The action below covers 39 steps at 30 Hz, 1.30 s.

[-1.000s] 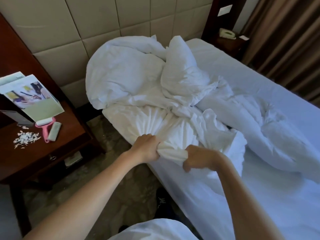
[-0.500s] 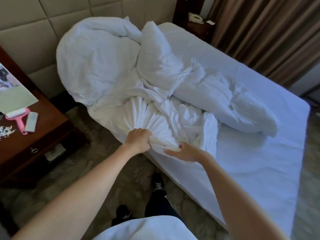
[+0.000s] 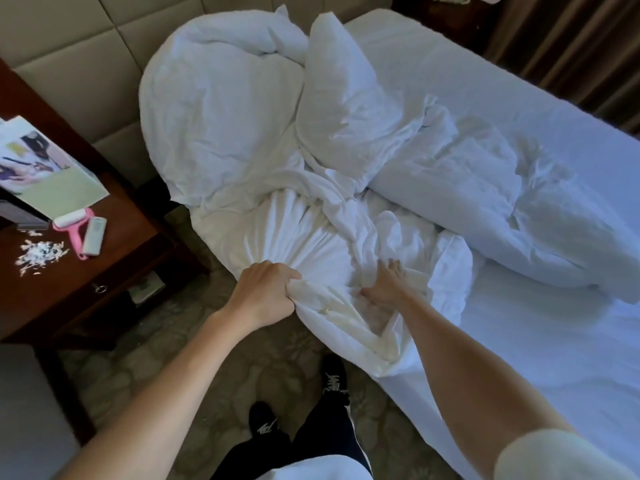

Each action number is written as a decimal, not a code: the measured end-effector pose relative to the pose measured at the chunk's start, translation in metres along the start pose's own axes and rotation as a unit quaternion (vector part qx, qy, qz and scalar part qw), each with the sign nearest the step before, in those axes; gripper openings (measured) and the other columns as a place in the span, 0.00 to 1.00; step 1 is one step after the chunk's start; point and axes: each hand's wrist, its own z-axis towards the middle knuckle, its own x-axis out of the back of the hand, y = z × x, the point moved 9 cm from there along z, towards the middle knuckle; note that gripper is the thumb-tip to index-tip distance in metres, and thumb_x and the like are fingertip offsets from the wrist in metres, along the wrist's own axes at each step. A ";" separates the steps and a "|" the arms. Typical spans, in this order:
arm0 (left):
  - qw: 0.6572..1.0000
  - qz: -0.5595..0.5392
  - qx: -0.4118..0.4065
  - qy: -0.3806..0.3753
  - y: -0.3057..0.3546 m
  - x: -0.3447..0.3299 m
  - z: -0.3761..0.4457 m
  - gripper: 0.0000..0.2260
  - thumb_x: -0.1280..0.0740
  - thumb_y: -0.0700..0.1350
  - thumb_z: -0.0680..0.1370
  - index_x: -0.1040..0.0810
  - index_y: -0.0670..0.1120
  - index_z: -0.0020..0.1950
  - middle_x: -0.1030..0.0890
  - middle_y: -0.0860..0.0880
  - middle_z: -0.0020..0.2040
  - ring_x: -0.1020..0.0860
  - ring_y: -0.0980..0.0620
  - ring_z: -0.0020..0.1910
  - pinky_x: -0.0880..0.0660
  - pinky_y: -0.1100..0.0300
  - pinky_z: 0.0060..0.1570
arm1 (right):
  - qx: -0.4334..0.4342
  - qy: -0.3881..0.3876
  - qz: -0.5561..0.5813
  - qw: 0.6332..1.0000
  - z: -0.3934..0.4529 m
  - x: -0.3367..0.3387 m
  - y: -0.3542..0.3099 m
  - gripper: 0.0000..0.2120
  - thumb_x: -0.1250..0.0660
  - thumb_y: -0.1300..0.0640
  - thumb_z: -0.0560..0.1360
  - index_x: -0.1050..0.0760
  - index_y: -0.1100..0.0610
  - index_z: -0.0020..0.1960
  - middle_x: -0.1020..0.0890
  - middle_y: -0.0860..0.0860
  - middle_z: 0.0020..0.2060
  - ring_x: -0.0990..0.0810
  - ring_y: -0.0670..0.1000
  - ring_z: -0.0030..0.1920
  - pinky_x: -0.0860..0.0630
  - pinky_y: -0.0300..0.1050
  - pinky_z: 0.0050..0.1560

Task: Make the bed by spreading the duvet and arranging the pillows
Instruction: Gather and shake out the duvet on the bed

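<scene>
The duvet (image 3: 346, 188) lies bunched at the head end of the bed (image 3: 540, 341), a pillow (image 3: 349, 98) standing on its heap at about twelve o'clock from the hands. The left hand (image 3: 265, 294) is closed tight around a gathered edge of the cover at the mattress side, cloth fanning out from the fist. The right hand (image 3: 388, 285), just beside it at three o'clock, lies with fingers spread into the loose folds; whether it has pinched any cloth underneath I cannot tell.

To do this step well, the right hand should likely work along the same hem until it finds a corner, so both hands hold one edge well apart. Then lift and shake toward the foot, rather than drag, which would pull the pillow along. Setting the pillow aside first may be wise.

The fitted sheet looks smooth and bare over the lower half. A dark wooden nightstand (image 3: 104, 271) stands at nine o'clock, bearing a leaflet stand (image 3: 45, 168), a pink lint roller (image 3: 74, 226) and white scraps (image 3: 40, 254). A padded headboard (image 3: 86, 64) and brown curtains (image 3: 571, 46) bound a tight floor space.
</scene>
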 end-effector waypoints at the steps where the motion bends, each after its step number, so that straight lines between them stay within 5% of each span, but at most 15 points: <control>1: 1.000 -0.003 0.010 0.003 -0.001 0.002 0.002 0.06 0.40 0.35 0.59 0.26 0.40 0.33 0.30 0.48 0.26 0.29 0.47 0.28 0.31 0.57 0.33 | -0.018 0.001 -0.028 0.999 0.011 -0.002 0.011 0.50 0.34 0.35 0.73 0.57 0.59 0.80 0.52 0.63 0.78 0.55 0.63 0.79 0.51 0.61 0.75; 4: 0.999 -0.001 0.035 -0.010 0.001 0.000 0.013 0.09 0.40 0.34 0.59 0.23 0.40 0.35 0.26 0.45 0.26 0.23 0.43 0.32 0.29 0.57 0.33 | -0.066 -0.007 -0.036 0.997 0.033 -0.002 0.040 0.45 0.31 0.48 0.75 0.55 0.62 0.79 0.39 0.63 0.74 0.38 0.65 0.74 0.37 0.59 0.70; 8: 0.998 0.002 0.048 -0.031 0.007 -0.004 0.021 0.08 0.39 0.33 0.61 0.29 0.45 0.35 0.20 0.41 0.32 0.20 0.44 0.37 0.24 0.52 0.38 | -0.025 -0.050 0.221 0.974 0.032 -0.005 0.020 0.25 0.28 0.58 0.73 0.30 0.64 0.67 0.23 0.56 0.59 0.24 0.57 0.60 0.30 0.44 0.53; 12: 0.999 0.007 0.035 -0.034 0.026 -0.009 0.024 0.06 0.39 0.34 0.62 0.30 0.45 0.30 0.29 0.47 0.26 0.29 0.47 0.29 0.35 0.55 0.29 | 0.204 -0.107 0.432 0.872 -0.041 0.051 -0.052 0.07 0.28 0.61 0.69 0.16 0.50 0.41 0.17 0.47 0.42 0.20 0.51 0.49 0.29 0.45 0.52; 15: 1.000 0.006 0.015 0.007 0.036 -0.002 0.027 0.11 0.36 0.35 0.65 0.36 0.48 0.37 0.31 0.51 0.29 0.29 0.48 0.31 0.41 0.57 0.28 | 0.316 -0.307 0.283 0.852 -0.141 0.039 -0.085 0.12 0.31 0.67 0.72 0.17 0.52 0.37 0.19 0.43 0.36 0.22 0.41 0.45 0.30 0.35 0.60; 17: 0.999 0.037 -0.012 -0.001 0.044 0.000 0.029 0.21 0.36 0.34 0.66 0.34 0.53 0.53 0.27 0.51 0.33 0.26 0.48 0.34 0.36 0.56 0.29 | 0.333 -0.419 0.133 0.834 -0.189 0.004 -0.079 0.04 0.31 0.68 0.74 0.17 0.62 0.46 0.18 0.41 0.39 0.22 0.36 0.46 0.34 0.29 0.60; 19: 0.993 0.099 -0.033 -0.057 0.049 -0.006 0.028 0.38 0.36 0.33 0.68 0.44 0.60 0.71 0.27 0.52 0.36 0.27 0.50 0.35 0.34 0.57 0.30 | 0.308 -0.448 0.071 0.836 -0.205 -0.018 -0.067 0.08 0.30 0.62 0.76 0.19 0.60 0.55 0.19 0.43 0.49 0.24 0.37 0.53 0.36 0.30 0.61; 21: 0.985 0.140 -0.049 -0.091 0.050 -0.010 0.023 0.46 0.35 0.35 0.69 0.56 0.64 0.76 0.28 0.52 0.35 0.29 0.52 0.32 0.36 0.58 0.29 | 0.246 -0.404 0.062 0.879 -0.202 -0.017 -0.048 0.11 0.29 0.53 0.76 0.22 0.48 0.58 0.24 0.45 0.60 0.28 0.46 0.60 0.35 0.41 0.66; 24: 0.977 0.165 -0.074 -0.111 0.053 -0.019 0.014 0.47 0.36 0.39 0.71 0.63 0.67 0.76 0.25 0.50 0.38 0.28 0.51 0.33 0.33 0.57 0.32 | 0.181 -0.329 0.160 0.913 -0.198 0.003 -0.030 0.14 0.27 0.51 0.74 0.27 0.46 0.57 0.22 0.47 0.59 0.26 0.50 0.59 0.30 0.50 0.67; 29: 0.953 0.225 -0.133 -0.150 0.076 -0.038 -0.001 0.40 0.38 0.41 0.77 0.59 0.63 0.78 0.30 0.50 0.42 0.31 0.48 0.41 0.35 0.55 0.44 | 0.255 -0.286 0.222 0.897 -0.226 0.031 -0.064 0.13 0.30 0.69 0.74 0.33 0.57 0.41 0.17 0.58 0.48 0.22 0.37 0.35 0.28 0.28 0.40; 31: 0.953 0.226 -0.119 -0.165 0.070 -0.042 0.000 0.33 0.36 0.42 0.76 0.46 0.60 0.77 0.25 0.47 0.48 0.26 0.44 0.48 0.35 0.55 0.46 | 0.274 -0.303 0.218 0.886 -0.239 0.038 -0.069 0.16 0.30 0.72 0.73 0.34 0.58 0.38 0.18 0.59 0.45 0.24 0.37 0.30 0.30 0.27 0.35; 33: 0.968 0.187 -0.098 -0.134 0.059 -0.040 0.003 0.19 0.34 0.43 0.74 0.30 0.54 0.64 0.24 0.47 0.50 0.24 0.42 0.51 0.34 0.54 0.44 | 0.262 -0.292 0.233 0.890 -0.240 0.046 -0.063 0.15 0.27 0.68 0.71 0.32 0.56 0.37 0.18 0.58 0.42 0.22 0.41 0.36 0.29 0.31 0.40; 36: 0.993 0.103 -0.048 -0.032 0.040 -0.022 0.003 0.05 0.35 0.40 0.71 0.30 0.47 0.42 0.25 0.49 0.39 0.22 0.42 0.43 0.31 0.54 0.37 | 0.158 -0.248 0.160 0.942 -0.217 0.049 -0.026 0.08 0.26 0.50 0.73 0.24 0.50 0.46 0.17 0.55 0.47 0.23 0.51 0.46 0.27 0.45 0.54; 39: 0.999 -0.014 0.013 0.037 0.033 -0.005 -0.003 0.04 0.35 0.41 0.67 0.30 0.44 0.33 0.24 0.47 0.32 0.24 0.44 0.35 0.31 0.55 0.33 | 0.082 -0.125 -0.009 0.989 -0.191 0.046 -0.015 0.37 0.31 0.31 0.68 0.37 0.44 0.71 0.28 0.51 0.67 0.27 0.53 0.64 0.30 0.52 0.66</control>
